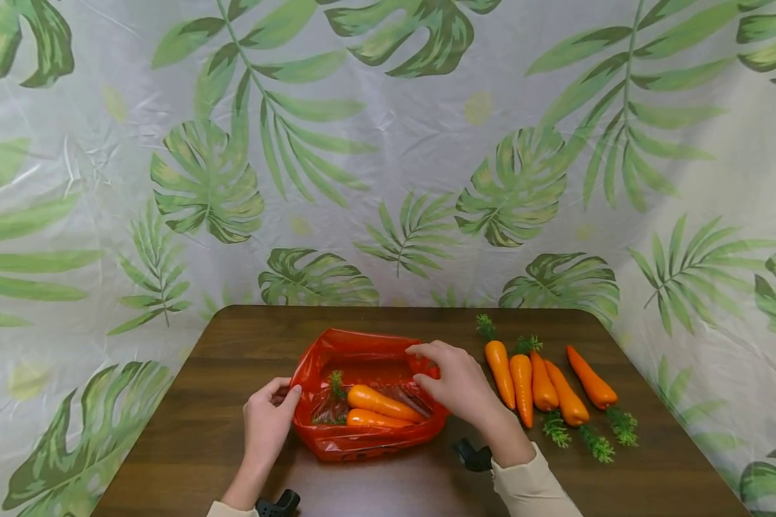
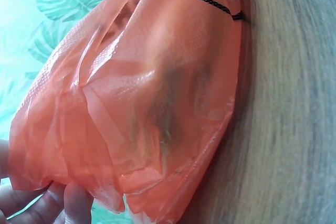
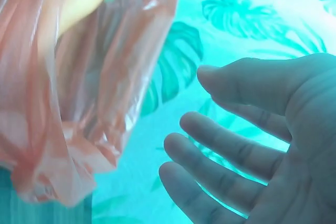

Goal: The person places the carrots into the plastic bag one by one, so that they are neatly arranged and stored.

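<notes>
A red plastic bag (image 1: 362, 445) lies on the table with its mouth spread wide. Two orange carrots (image 1: 378, 402) show inside, one above the other, with a tuft of green top (image 1: 336, 383) at their left; the bag's lower contents are hidden. My left hand (image 1: 268, 420) pinches the bag's left rim between thumb and fingers. Over the right rim hovers my right hand (image 1: 462, 384), its thumb and fingers spread. The right wrist view shows that hand's fingers (image 3: 236, 148) apart from the bag (image 3: 121, 93), holding nothing.
Several more carrots (image 1: 520, 380) with green tops lie in a loose row on the wooden table (image 1: 233, 352), right of the bag. Black wrist devices (image 1: 472, 456) sit on both wrists. A leaf-patterned curtain (image 1: 414, 143) hangs behind the table.
</notes>
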The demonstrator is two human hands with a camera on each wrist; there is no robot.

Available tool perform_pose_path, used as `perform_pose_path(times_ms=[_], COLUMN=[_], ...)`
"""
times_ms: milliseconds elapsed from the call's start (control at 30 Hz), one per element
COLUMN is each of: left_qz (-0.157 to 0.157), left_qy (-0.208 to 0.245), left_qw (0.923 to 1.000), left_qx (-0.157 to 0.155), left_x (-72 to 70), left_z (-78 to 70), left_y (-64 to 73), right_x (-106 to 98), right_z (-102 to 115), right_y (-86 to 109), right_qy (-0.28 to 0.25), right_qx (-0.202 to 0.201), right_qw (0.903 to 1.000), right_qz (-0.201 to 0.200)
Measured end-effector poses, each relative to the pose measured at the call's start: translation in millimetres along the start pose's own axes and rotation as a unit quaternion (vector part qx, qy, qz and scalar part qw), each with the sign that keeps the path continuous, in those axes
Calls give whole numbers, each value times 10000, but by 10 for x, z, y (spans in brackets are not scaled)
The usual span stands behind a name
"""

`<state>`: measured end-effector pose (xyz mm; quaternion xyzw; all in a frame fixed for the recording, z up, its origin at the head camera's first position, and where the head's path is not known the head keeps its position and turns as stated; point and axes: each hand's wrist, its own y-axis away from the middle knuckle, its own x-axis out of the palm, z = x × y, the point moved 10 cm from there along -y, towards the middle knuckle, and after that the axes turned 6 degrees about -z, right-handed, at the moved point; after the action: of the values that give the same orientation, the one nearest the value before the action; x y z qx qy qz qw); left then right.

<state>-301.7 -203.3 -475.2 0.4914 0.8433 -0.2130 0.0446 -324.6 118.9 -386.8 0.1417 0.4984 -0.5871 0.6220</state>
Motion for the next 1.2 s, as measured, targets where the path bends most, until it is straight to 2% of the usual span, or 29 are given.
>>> perform_pose_path(times_ms=[267,700,967,1200], left_qz=[54,12,-32,-62], left_qy=[24,-21,2,13], left_qw=[10000,10000,10000,10000], left_qx=[-63,-31,-11,44], left_x=[-3,-1,-7,-12], left_z=[13,10,14,2], left_y=[11,0,-1,-5], right_x=[-219,-446,-488,-471], right_z=[-188,-574,-904,-1188], right_y=[31,74,96,126], right_qy=[-87,105,266,277], right_qx=[157,307,559,935], right_qw=[9992,9984,9963,9939], right_qz=[-363,-466,-588,-513])
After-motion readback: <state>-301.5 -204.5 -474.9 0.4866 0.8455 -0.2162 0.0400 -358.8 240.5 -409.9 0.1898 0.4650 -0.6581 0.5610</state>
